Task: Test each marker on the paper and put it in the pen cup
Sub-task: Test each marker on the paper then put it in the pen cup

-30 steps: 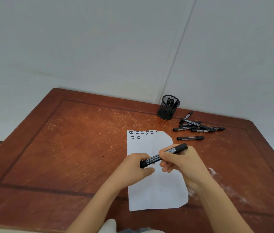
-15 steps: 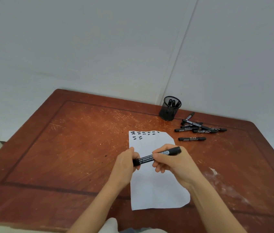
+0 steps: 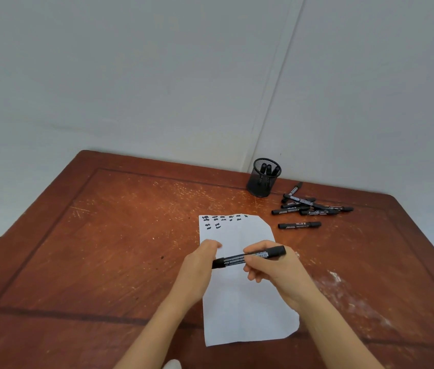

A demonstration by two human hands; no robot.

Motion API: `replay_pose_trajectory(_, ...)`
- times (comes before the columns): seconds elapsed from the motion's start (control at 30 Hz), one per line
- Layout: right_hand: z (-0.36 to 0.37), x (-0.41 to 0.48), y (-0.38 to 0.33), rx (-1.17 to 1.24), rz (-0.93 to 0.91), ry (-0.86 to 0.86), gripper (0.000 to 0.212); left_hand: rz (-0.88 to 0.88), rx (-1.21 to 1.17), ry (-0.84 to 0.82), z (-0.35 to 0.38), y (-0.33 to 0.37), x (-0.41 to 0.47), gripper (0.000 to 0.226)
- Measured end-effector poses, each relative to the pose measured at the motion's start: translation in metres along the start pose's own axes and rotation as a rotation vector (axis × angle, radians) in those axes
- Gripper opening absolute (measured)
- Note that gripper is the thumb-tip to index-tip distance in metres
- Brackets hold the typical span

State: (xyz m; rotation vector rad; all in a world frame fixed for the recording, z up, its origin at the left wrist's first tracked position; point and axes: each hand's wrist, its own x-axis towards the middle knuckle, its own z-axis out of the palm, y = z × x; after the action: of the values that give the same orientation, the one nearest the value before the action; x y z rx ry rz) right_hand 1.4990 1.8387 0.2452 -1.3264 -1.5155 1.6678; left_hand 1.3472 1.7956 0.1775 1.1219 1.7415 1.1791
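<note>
Markers first, by count: one black marker point(image 3: 250, 257) is held above the paper point(image 3: 242, 310), lying almost level with its thicker end to the right; three more stand in the pen cup point(image 3: 262, 183), their tops point(image 3: 269, 168) showing above the rim; one lies alone on the tabletop point(image 3: 104, 249) just right of the paper's far corner point(image 3: 300, 225); a loose heap point(image 3: 309, 207) lies beyond it, near the cup, about six overlapping, the exact number hard to tell. There is one sheet of paper, with black test marks point(image 3: 222, 218) in two short rows along its far edge; one mesh cup stands at the far edge of the tabletop, right of centre.

Two hands are in view; the right hand point(image 3: 280, 272) has its grip closed round the marker's middle, fingers curled over the barrel; the left hand point(image 3: 197, 270) meets the marker's left end, fingers blurred and curled behind it, and whether its grip is closed on that end cannot be told.

Against half a second ago, the marker has tipped flatter, its right end lower; its left end, then covered by the left thumb, now shows bare in front of the hand; cup, heap, single marker and paper lie as they did.
</note>
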Motion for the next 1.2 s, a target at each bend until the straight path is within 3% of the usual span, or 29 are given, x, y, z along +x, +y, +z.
replay_pose_trajectory(0.1, -0.017, 0.007, 0.002, 0.081, 0.025, 0.069, 0.014, 0.003, 0.061, -0.029, -0.003, -0.018, 0.010, 0.042)
replay_pose_trajectory(0.2, -0.039, 0.016, 0.008, 0.215, 0.067, 0.136, 0.015, 0.068, 0.395, 0.045, -0.009, -0.048, 0.018, 0.060)
replay_pose_trajectory(0.33, -0.064, 0.028, 0.015, 0.365, 0.103, 0.222, 0.012, 0.032, 0.795, -0.088, -0.002, -0.076, 0.028, 0.088)
replay_pose_trajectory(0.57, -0.082, 0.045, 0.014, 0.599, 0.199, 0.390, 0.025, 0.032, 1.067, -0.128, 0.006, -0.092, 0.035, 0.054)
replay_pose_trajectory(0.7, -0.086, 0.056, 0.021, 0.507, 0.289, 0.285, 0.030, 0.063, 1.147, -0.133, 0.007, -0.093, 0.034, 0.054)
replay_pose_trajectory(0.83, -0.094, 0.073, 0.017, 0.193, 0.328, 0.189, 0.018, 0.059, 1.147, -0.109, 0.009, -0.093, 0.037, 0.053)
replay_pose_trajectory(1.0, -0.114, 0.089, -0.003, -0.164, 0.197, 0.212, 0.042, 0.051, 1.132, -0.088, 0.010, -0.095, 0.039, 0.052)
replay_pose_trajectory(1.1, -0.127, 0.098, -0.013, -0.079, 0.101, 0.175, 0.065, 0.050, 1.130, -0.067, 0.011, -0.097, 0.041, 0.053)
replay_pose_trajectory(1.2, -0.140, 0.110, -0.021, -0.130, 0.057, 0.152, 0.069, 0.043, 1.127, -0.043, 0.013, -0.100, 0.041, 0.053)
